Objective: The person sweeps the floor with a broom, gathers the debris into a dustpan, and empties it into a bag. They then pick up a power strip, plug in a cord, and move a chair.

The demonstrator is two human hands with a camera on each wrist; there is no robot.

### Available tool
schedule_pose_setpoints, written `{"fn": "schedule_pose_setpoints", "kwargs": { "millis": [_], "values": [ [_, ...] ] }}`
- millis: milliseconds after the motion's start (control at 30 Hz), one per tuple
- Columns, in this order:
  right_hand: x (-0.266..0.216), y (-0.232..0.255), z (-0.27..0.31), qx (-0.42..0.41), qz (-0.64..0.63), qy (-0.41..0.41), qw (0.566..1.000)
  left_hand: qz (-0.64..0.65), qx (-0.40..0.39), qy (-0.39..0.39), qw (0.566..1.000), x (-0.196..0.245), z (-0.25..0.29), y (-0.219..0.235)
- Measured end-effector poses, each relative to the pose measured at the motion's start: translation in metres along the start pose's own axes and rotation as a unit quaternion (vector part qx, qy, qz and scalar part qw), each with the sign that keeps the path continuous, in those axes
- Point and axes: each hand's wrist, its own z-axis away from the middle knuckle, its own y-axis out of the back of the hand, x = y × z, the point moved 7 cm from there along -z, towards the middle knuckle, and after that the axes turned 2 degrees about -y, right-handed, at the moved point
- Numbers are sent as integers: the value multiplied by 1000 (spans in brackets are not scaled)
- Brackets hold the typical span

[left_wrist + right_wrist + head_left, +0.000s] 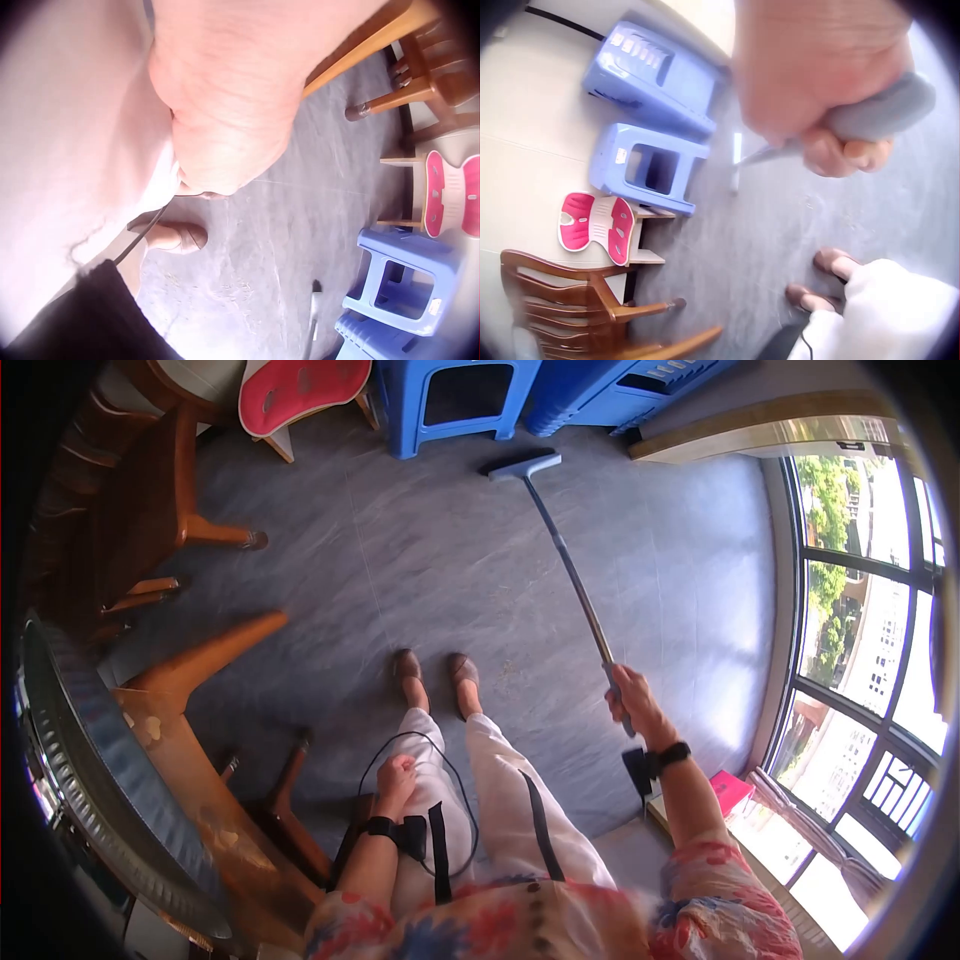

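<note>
Mop out in front of the blue stool, my right hand on its handle.

My right hand [628, 700] wraps the mop [565, 555] handle; its head rests on the floor [420, 560] just short of the blue stool [460, 400]. My left hand [395, 775] curls around a black cable [450, 770] by my thigh. I judge a hard push could knock the stool, or the cable could snag my legs.

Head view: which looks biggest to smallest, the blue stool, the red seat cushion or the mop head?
1. Blue stool, though partly cut off.
2. Red seat cushion, also cut off.
3. Mop head.
</note>
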Motion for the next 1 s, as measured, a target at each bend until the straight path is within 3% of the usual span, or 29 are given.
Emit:
{"fn": "schedule_pose_setpoints", "kwargs": {
  "millis": [133, 267, 400, 533, 600, 667, 700, 767, 900, 1000],
  "values": [
    [16, 1, -17, -9, -59, -63, 996, 3, 3, -12, 1000, 2, 1, 6],
    [84, 23, 54, 16, -67, -143, 987, 4, 12, -9, 1000, 2, -2, 2],
    [72, 35, 76, 20, -165, -112, 980, -4, -8, 7, 1000, 0, -5, -2],
    [5, 47, -21, 17, -209, 46, 977, -37, -7, -4, 999, 7, -5, 1],
    [-50, 46, -78, -5, -283, 63, 957, -61, -7, -1, 998, 9, -6, 2],
    [-75, 50, -144, -19, -363, 25, 931, -64, -14, 13, 998, 6, -5, 1],
    [-67, 43, -150, -19, -365, 20, 931, -68, -17, 16, 997, 3, -7, -1],
    [-55, 35, -157, 10, -248, 33, 968, -52, 3, 13, 999, -1, -5, -3],
    [58, 21, -71, 43, -185, -46, 981, -52, 23, -6, 998, 6, -5, -3],
    [98, 22, 17, 40, -150, -99, 983, -45, 22, -9, 999, 18, -5, 2]
  ]
}}
